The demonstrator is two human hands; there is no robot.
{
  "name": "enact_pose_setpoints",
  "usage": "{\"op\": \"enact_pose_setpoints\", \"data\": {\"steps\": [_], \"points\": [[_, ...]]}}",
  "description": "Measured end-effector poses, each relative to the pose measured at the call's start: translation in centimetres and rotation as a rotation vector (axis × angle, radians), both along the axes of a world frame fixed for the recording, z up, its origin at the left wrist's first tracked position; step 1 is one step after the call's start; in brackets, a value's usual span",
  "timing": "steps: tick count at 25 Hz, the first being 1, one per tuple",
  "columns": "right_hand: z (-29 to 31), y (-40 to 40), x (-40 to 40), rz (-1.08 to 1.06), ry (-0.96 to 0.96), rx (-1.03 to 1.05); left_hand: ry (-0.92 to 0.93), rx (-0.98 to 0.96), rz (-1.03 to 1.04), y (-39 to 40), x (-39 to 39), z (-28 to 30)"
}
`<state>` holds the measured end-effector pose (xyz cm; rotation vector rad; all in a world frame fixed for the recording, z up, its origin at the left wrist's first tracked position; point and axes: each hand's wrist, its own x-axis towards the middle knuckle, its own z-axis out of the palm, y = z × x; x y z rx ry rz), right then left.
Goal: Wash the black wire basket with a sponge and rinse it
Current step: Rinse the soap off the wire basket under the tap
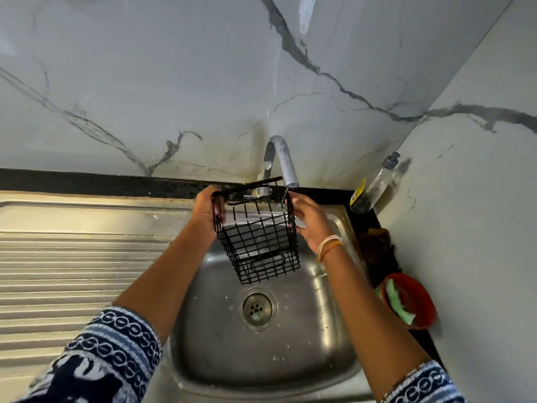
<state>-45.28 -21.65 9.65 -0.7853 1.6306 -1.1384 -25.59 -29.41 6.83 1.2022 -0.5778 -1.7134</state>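
The black wire basket (pixel 258 239) hangs in the air over the steel sink (pixel 305 330), just below the spout of the curved tap (pixel 283 161). My left hand (pixel 207 212) grips its left upper rim. My right hand (pixel 309 218) holds its right side near the top edge, fingers curled on the wire. The basket is tilted, its open top facing the wall and its bottom toward me. A green sponge (pixel 399 303) lies in a red bowl (pixel 418 301) on the counter to the right of the sink. I see no clear stream of water from the tap.
A ribbed steel draining board (pixel 72 271) stretches to the left of the sink. A clear soap dispenser bottle (pixel 374 184) leans in the back right corner. A dark cloth (pixel 374 248) lies on the black counter strip beside the sink. The drain (pixel 257 308) sits in the basin's middle.
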Motion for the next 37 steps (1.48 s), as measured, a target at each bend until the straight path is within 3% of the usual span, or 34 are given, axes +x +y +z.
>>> {"op": "enact_pose_setpoints", "data": {"steps": [4, 8, 11, 16, 18, 20, 24, 27, 29, 32, 34, 37], "points": [[0.5, 0.7, 1.8, 0.032, 0.168, -0.117, 0.023, 0.136, 0.06, 0.5, 0.5, -1.1], [0.7, 1.6, 1.2, 0.07, 0.016, -0.008, 0.053, 0.21, 0.048, 2.0, -0.5, -1.3], [1.0, 2.0, 0.9, -0.029, -0.054, 0.092, -0.078, 0.121, -0.066, 3.3, -2.2, -0.6], [1.5, 3.6, 2.4, -0.232, -0.073, 0.045, -0.345, 0.097, -0.259, 4.1, -2.1, 1.3], [1.8, 4.0, 3.7, -0.344, 0.07, -0.056, -0.521, 0.253, -0.451, 4.5, -1.2, 1.9], [2.1, 4.5, 5.6, -0.338, 0.274, -0.186, -0.528, 0.467, -0.553, 5.2, 0.1, 2.7], [1.7, 6.7, 9.2, -0.224, 0.892, -0.19, -0.225, 0.656, -0.569, 5.9, 1.7, 2.1], [1.9, 9.0, 11.3, -0.183, 1.213, -0.288, -0.083, 0.598, -0.516, 6.7, 1.8, 1.4], [2.5, 9.9, 11.3, 0.014, 1.198, -0.234, -0.112, 0.498, -0.424, 6.9, 2.0, 1.3], [3.8, 11.0, 10.0, 0.256, 0.929, -0.109, -0.144, 0.348, -0.318, 6.8, 2.5, 1.5], [3.9, 10.8, 8.3, 0.275, 0.796, -0.04, -0.18, 0.259, -0.303, 6.7, 2.6, 1.6], [4.0, 9.2, 4.3, 0.187, 0.886, 0.02, -0.258, 0.165, -0.352, 6.5, 2.3, 1.8]]}}
